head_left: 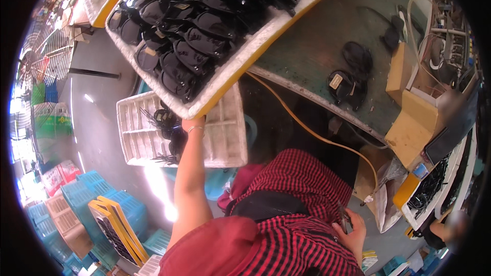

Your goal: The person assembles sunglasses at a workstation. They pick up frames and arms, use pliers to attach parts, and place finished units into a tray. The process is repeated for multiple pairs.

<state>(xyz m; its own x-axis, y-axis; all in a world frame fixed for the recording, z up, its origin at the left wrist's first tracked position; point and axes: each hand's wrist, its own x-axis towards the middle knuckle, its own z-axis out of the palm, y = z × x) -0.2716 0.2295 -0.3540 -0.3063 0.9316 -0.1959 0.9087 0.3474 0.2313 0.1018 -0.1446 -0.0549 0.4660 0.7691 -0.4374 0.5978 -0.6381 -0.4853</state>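
My left arm stretches forward, and my left hand (pixel 193 124) is mostly hidden under the near corner of a white, yellow-edged tray (pixel 225 82). Rows of black sunglasses (pixel 204 41) fill this tray. Below it, a second white tray (pixel 140 140) with compartments holds a few dark glasses pieces (pixel 166 120) close to my left hand. Whether those fingers grip anything cannot be seen. My right hand (pixel 354 232) is low at my side by the checked red-and-black cloth, its fingers curled round a small dark object that I cannot make out.
A dark worktop (pixel 307 46) carries loose sunglasses (pixel 342 84). At its right stand cardboard pieces (pixel 414 128) and an equipment box (pixel 447 46). An orange hose (pixel 307 122) hangs off the edge. Blue crates (pixel 97 194) and a fan (pixel 48 53) are on the left.
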